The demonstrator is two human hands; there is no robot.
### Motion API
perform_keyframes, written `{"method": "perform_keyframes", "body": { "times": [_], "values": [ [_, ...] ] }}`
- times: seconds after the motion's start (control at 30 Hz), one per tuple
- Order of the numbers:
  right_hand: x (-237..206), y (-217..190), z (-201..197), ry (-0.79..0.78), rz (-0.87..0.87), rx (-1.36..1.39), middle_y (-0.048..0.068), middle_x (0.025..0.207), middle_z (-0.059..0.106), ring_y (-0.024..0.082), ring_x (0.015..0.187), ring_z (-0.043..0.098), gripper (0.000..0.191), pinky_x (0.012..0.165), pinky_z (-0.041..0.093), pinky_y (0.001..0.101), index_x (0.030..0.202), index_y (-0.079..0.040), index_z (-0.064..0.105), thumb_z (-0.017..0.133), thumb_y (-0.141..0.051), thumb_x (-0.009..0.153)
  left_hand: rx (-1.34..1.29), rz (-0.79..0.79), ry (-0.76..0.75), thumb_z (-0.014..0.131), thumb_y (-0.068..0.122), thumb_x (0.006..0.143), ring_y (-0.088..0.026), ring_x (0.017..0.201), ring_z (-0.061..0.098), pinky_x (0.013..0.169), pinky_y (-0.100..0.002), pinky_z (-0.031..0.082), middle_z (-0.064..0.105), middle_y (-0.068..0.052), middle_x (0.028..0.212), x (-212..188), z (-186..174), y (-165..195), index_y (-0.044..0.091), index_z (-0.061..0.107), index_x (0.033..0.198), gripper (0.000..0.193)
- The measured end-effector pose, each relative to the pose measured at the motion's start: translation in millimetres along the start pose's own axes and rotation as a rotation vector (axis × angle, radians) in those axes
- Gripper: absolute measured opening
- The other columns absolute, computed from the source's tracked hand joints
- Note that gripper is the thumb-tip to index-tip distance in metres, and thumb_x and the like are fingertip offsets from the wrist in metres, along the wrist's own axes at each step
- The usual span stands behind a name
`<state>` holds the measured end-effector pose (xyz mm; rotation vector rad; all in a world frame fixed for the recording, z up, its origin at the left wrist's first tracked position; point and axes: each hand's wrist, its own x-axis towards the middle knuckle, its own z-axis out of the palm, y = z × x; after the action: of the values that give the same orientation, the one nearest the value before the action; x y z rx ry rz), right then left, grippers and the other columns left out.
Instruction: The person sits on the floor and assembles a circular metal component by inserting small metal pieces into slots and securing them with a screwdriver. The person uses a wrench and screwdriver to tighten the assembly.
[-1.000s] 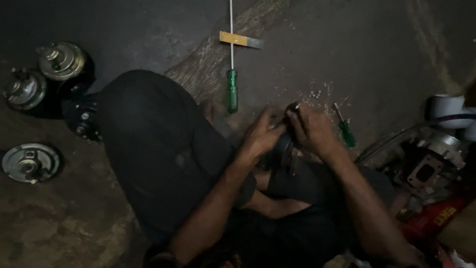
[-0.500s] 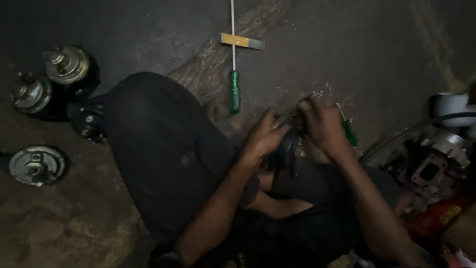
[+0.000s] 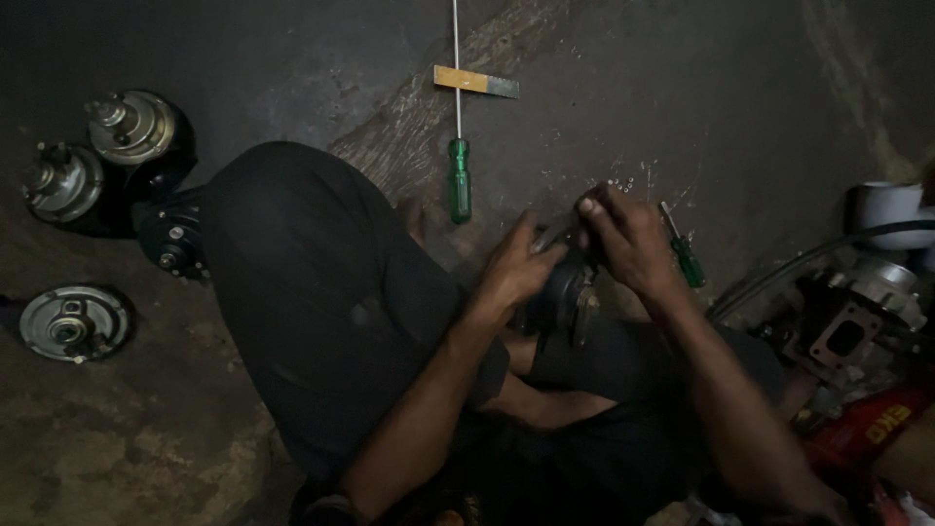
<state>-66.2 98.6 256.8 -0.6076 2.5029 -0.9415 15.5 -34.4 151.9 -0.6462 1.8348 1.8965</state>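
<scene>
Hands met over a dark round part (image 3: 563, 287) that rested in the person's lap, between the bent knee and the floor. The left hand (image 3: 514, 273) was curled around the part's near side, steadying it; the right hand (image 3: 631, 242) was closed over its top edge, fingers pinched on something small there — too dark to tell what. By the look of it the work on this piece was mid-way, since it was in hand and not set down. To the left, well apart, stood three round metal units (image 3: 131, 127) (image 3: 60, 183) (image 3: 73, 323) and a darker one (image 3: 170, 239) just beside the knee — whether finished or waiting, I could not tell. A long green-handled screwdriver (image 3: 459, 175) lay on the floor ahead, a smaller green one (image 3: 685, 255) near the right wrist, both untouched. Tiny bits of hardware (image 3: 621, 182) were scattered close by.
</scene>
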Motion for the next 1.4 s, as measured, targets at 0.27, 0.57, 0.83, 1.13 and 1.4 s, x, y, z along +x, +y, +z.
{"method": "perform_keyframes", "body": {
  "times": [0.27, 0.57, 0.83, 1.13, 1.4],
  "values": [
    [6.5, -6.3, -8.8, 0.078, 0.348, 0.399, 0.009, 0.076, 0.068, 0.016, 0.056, 0.059, 0.023, 0.048, 0.043, 0.0307, 0.104, 0.001, 0.070, 0.062, -0.020, 0.105, -0.143, 0.020, -0.060, 0.074, 0.030, 0.088, -0.028, 0.128, 0.059, 0.105, -0.040, 0.046, 0.063, -0.016, 0.141, 35.9, 5.8, -24.4, 0.006, 0.046, 0.146, 0.069],
    [-86.6, 96.1, -63.7, 0.006, 0.135, 0.896, 0.012, 0.129, 0.071, 0.017, 0.106, 0.069, 0.046, 0.083, 0.056, 0.0294, 0.135, 0.003, 0.062, 0.050, -0.025, 0.101, 0.878, 0.204, -0.266, 0.070, 0.015, 0.081, -0.031, 0.106, 0.072, 0.094, -0.043, 0.055, 0.075, -0.015, 0.115, 158.6, 28.2, 53.7, 0.013, 0.077, 0.116, 0.036],
    [-105.3, 139.6, -68.1, 0.114, 0.401, 0.727, 0.012, 0.104, 0.074, 0.020, 0.083, 0.072, 0.047, 0.064, 0.060, 0.0342, 0.136, -0.009, 0.052, 0.062, -0.004, 0.090, 0.795, 0.519, 0.164, 0.067, 0.017, 0.094, -0.037, 0.109, 0.070, 0.095, -0.046, 0.055, 0.073, -0.020, 0.118, 61.0, 44.7, 94.5, 0.008, 0.069, 0.130, 0.037],
    [-88.5, 171.8, -57.5, 0.073, 0.368, 0.560, 0.009, 0.094, 0.072, 0.016, 0.082, 0.065, 0.021, 0.070, 0.053, 0.0322, 0.118, -0.004, 0.070, 0.059, -0.014, 0.103, 1.075, 0.421, -0.072, 0.088, 0.013, 0.063, -0.041, 0.143, 0.038, 0.114, -0.052, 0.036, 0.040, -0.016, 0.156, -19.2, 65.1, 95.3, 0.016, 0.042, 0.152, 0.100],
    [-64.7, 156.5, -37.3, 0.015, 0.127, -0.017, 0.011, 0.094, 0.071, 0.022, 0.076, 0.068, 0.028, 0.068, 0.055, 0.0390, 0.112, -0.008, 0.075, 0.065, -0.028, 0.096, 1.283, 0.465, -0.222, 0.090, 0.028, 0.067, -0.041, 0.138, 0.039, 0.108, -0.063, 0.033, 0.039, -0.014, 0.156, 1.7, 45.1, 87.6, 0.019, 0.040, 0.152, 0.099]
  ]
}}
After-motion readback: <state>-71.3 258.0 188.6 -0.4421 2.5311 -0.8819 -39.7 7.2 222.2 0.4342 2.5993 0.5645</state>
